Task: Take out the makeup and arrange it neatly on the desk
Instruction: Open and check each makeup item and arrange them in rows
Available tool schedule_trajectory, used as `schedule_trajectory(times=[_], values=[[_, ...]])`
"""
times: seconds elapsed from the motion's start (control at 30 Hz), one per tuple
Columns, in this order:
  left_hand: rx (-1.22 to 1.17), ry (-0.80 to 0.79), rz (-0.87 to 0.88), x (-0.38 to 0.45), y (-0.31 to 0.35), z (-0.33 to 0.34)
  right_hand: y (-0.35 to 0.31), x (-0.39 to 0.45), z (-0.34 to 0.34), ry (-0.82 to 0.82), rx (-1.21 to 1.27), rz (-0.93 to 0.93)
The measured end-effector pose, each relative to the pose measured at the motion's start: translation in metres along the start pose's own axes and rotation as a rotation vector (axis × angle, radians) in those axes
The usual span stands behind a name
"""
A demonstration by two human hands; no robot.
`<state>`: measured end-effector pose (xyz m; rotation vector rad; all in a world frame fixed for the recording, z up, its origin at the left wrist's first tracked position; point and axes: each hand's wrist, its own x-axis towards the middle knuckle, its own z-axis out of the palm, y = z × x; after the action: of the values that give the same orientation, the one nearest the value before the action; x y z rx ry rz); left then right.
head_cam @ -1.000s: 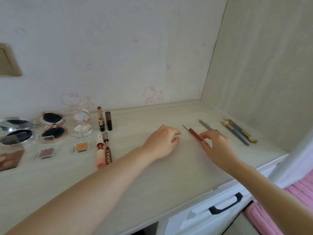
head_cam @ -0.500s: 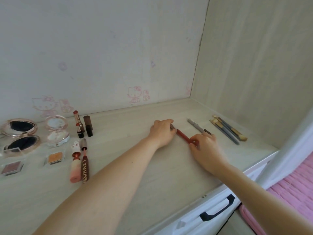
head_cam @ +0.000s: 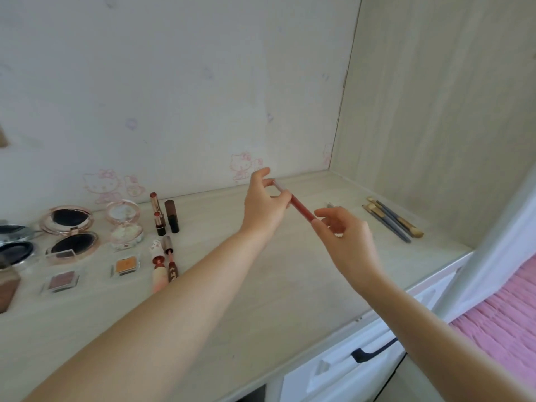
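Both hands lifted over desk (head_cam: 261, 285), left hand (head_cam: 265, 206) pinching red pencil (head_cam: 301, 208), right hand (head_cam: 345, 236) apparently pinching its lower end.

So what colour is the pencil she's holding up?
Brick red, with a pale tip at the far end; the pencil shows in the head view, held between both hands.
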<state>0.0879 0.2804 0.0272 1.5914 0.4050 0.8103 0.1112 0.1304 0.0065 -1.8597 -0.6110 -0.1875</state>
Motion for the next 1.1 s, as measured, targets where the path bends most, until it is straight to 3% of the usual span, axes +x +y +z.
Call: schedule_trajectory(times=[0.13,0.3,0.47,0.63,0.77,0.87,1.0,1.1], values=[[-0.179,0.105,-0.054,-0.019,0.022,-0.028,-0.027,-0.019,0.010,-0.011,0.157,0.047],[-0.425,0.070,-0.120,-0.050,0.042,-0.066,-0.053,-0.043,0.033,-0.100,0.497,0.271],[-0.323,0.021,-0.012,-0.080,0.046,-0.106,-0.075,-0.071,0.060,-0.233,0.814,0.477],[-0.241,-0.013,0.032,-0.102,0.043,-0.151,-0.091,-0.098,0.088,-0.398,0.865,0.552],[-0.024,-0.017,0.157,-0.112,0.041,-0.192,-0.101,-0.117,0.113,-0.549,0.736,0.549],[0.185,-0.004,0.270,-0.119,0.038,-0.223,-0.111,-0.124,0.127,-0.576,0.681,0.482],[0.700,0.008,0.549,-0.130,0.027,-0.269,-0.128,-0.126,0.139,-0.596,0.649,0.344],[0.940,-0.021,0.602,-0.139,0.015,-0.297,-0.137,-0.129,0.147,-0.637,0.618,0.255]])
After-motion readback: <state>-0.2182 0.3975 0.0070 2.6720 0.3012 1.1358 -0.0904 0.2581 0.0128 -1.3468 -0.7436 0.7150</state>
